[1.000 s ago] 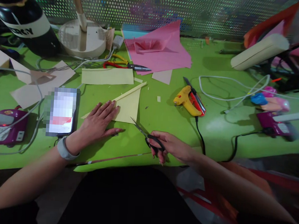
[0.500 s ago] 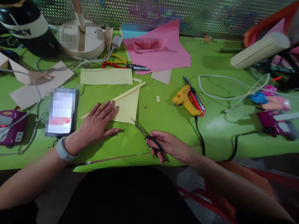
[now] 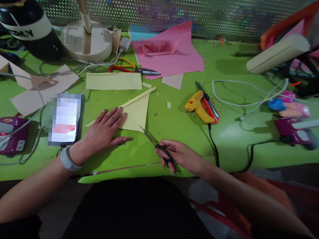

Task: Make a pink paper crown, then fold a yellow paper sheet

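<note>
My left hand (image 3: 103, 127) lies flat with its fingers stretched over a folded sheet of yellow paper (image 3: 136, 114), covering its lower left part. A narrow folded strip runs along the sheet's upper slanting edge. In my right hand (image 3: 177, 155) is a pair of scissors (image 3: 150, 137) with black handles. Their blades point up and left, and the tips reach the paper's lower right corner. Above the sheet lies a separate pale yellow paper strip (image 3: 113, 81). A small yellow scrap (image 3: 169, 105) is to the right of the sheet.
A phone (image 3: 65, 119) lies left of my left hand. To the right are a yellow glue gun (image 3: 199, 107), a utility knife (image 3: 210, 106) and a white cable (image 3: 234, 102). Red-and-yellow-handled scissors (image 3: 148, 72) and pink paper (image 3: 185, 56) lie behind. Purple socket blocks (image 3: 8, 135) stand at both sides.
</note>
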`<state>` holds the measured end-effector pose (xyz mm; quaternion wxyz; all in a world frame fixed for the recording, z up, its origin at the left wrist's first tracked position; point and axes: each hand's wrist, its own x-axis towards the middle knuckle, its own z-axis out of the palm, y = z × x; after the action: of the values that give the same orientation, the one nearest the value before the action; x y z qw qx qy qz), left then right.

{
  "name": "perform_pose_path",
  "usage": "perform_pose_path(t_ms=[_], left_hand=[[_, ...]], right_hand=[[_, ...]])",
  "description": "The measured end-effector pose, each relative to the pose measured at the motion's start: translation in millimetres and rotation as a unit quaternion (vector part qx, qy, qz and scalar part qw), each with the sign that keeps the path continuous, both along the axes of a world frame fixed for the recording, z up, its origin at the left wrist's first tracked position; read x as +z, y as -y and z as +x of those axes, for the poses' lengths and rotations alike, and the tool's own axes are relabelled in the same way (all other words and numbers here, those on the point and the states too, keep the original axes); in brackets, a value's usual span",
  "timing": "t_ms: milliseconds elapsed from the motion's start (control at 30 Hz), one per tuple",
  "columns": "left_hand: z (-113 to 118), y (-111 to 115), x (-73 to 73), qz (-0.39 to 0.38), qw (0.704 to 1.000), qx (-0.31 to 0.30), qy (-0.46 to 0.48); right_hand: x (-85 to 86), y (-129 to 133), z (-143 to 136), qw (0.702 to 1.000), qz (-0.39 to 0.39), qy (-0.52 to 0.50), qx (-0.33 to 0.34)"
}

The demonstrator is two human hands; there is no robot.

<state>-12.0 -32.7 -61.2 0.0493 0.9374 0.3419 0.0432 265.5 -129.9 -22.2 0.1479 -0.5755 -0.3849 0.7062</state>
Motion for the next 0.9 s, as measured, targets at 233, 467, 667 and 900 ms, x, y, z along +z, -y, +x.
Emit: perform_pose_path(t_ms=[233,467,667,900], left_hand=[[0.9,0.3,0.8,0.001,1.000,-0.001,-0.010],[0.5,0.0,1.1,-0.002,1.000,-0.002,-0.013],[0.9,0.4,0.9,-0.004,1.000,0.000,-0.007],[0.5,0.1,0.1,-0.003,1.000,0.000,-0.011]], right_hand=[[-0.4,1.6,-0.7,1.000,0.005,0.014,0.002],[0.2,2.8,-1.2,1.000,0.003,0.015,-0.009],[0.1,2.3,-1.5,1.000,0.005,0.021,-0.008],[1.6,2.2,-2.6,0.999,0.001,0.031,-0.007]])
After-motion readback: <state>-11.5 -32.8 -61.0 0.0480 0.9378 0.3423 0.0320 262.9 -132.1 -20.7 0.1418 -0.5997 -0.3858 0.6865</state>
